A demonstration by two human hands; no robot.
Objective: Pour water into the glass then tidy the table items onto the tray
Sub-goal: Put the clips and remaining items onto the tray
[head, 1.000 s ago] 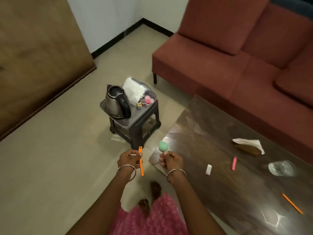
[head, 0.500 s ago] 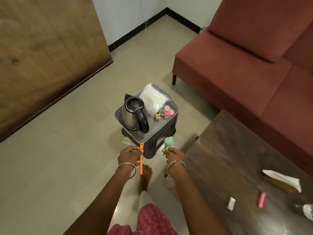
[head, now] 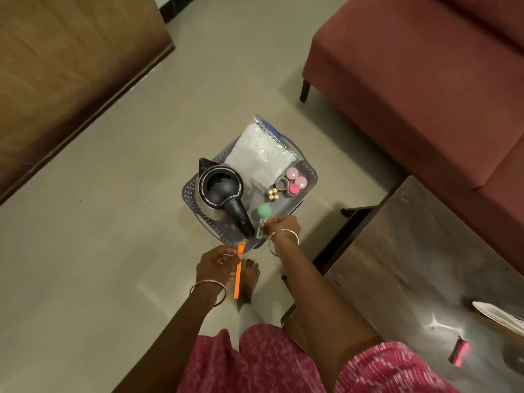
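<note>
A grey perforated tray (head: 189,191) sits on a low stool on the floor, straight below me. On it stand a steel kettle (head: 222,190) with a black handle, a clear bag of white stuff (head: 262,150), pink lids (head: 296,181), a tape roll (head: 281,183) and small batteries (head: 273,194). My right hand (head: 280,226) holds a mint green round-headed tool (head: 263,215) by its stem over the tray's near edge. My left hand (head: 217,263) grips an orange stick (head: 238,275), just short of the tray.
A dark glossy coffee table (head: 411,265) stands to the right, with a white paper (head: 499,314) and a pink item (head: 459,354) on it. A maroon sofa (head: 425,80) fills the upper right. A wooden panel (head: 71,61) is at the upper left. My bare foot (head: 249,275) is on the tiles.
I have stepped from the coffee table to the stool; the tray now lies directly below. My right hand carried the green tool over the tray's near edge. The left still holds the orange stick.
</note>
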